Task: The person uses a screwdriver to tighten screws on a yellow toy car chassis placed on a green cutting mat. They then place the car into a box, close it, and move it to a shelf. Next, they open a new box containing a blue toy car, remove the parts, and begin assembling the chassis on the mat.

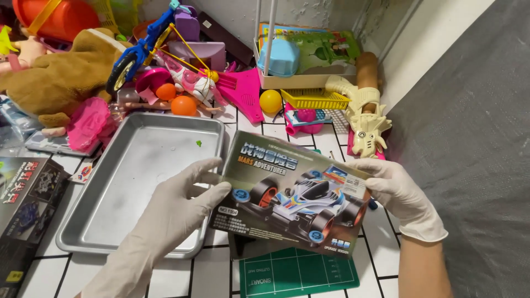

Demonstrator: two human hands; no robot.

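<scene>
A flat toy-car box (290,194) was held above the white-tiled counter (212,273) by two gloved hands. The left hand (175,207) was closed on the box's left edge, its grip grasping the card with thumb on top and fingers spread beneath. The right hand (400,193) was clamped on the right edge, its grip likewise grasping the box. The box was tilted, its printed face turned up toward the camera. Just left of it, a metal tray (105,215) lay on the counter, partly covered by the left hand. A green cutting mat (298,275) was seen below the box. Behind, a heap of toys was piled, among them a brown plush (61,77), a yellow basket (314,99) and a cream toy gun (364,118).
</scene>
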